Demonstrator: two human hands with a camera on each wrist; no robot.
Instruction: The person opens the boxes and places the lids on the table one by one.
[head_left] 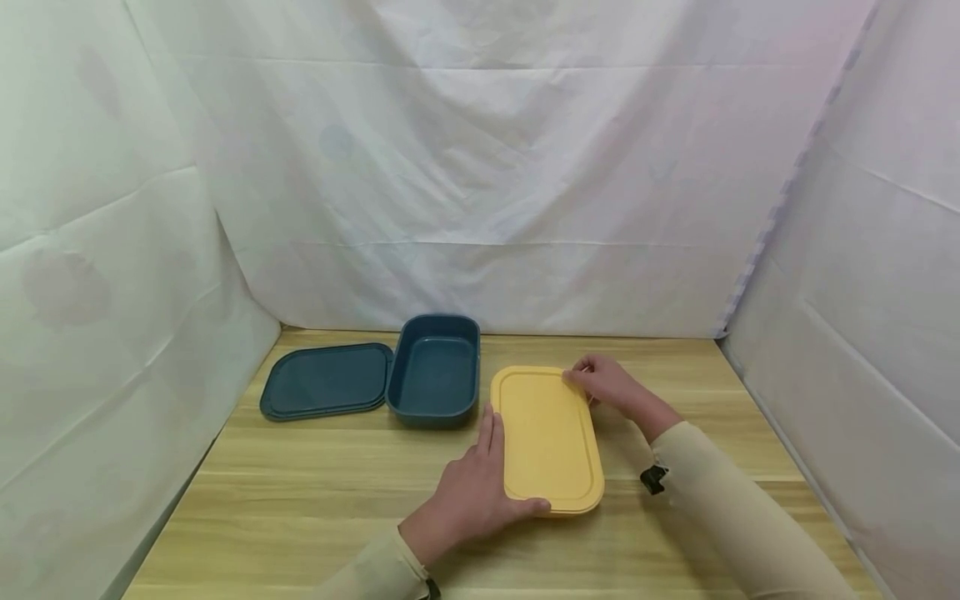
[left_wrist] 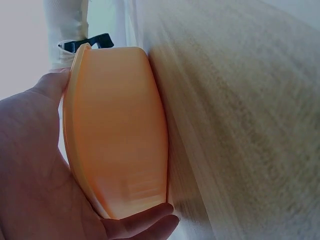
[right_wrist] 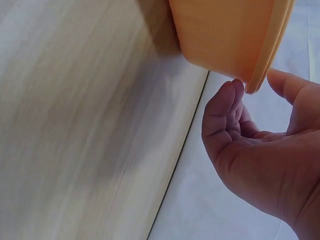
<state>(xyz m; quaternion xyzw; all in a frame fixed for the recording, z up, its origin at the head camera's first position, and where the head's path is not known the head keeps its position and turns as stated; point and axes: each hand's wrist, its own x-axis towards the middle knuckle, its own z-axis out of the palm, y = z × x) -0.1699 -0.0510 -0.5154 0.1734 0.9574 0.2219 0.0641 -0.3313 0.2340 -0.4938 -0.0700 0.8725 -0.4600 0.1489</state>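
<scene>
Now: left hand [head_left: 468, 492] cups the yellow box's [head_left: 549, 439] near-left corner, thumb curled over its lid | right hand [head_left: 611, 385] pinches the far-right rim | box sits on the wooden table [head_left: 315, 492], right of the blue tub [head_left: 437, 370] and blue lid [head_left: 327, 380] | likely light, stiff, smooth plastic; grip opposite corners.

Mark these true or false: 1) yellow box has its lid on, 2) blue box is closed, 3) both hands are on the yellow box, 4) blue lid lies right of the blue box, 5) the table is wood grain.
1) True: the yellow box has its lid on.
2) False: the blue box is open, and the blue lid lies flat on the table.
3) True: the left hand holds its near corner, the right hand its far corner.
4) False: the blue lid lies left of the blue box.
5) True: the table is wood grain.
</scene>
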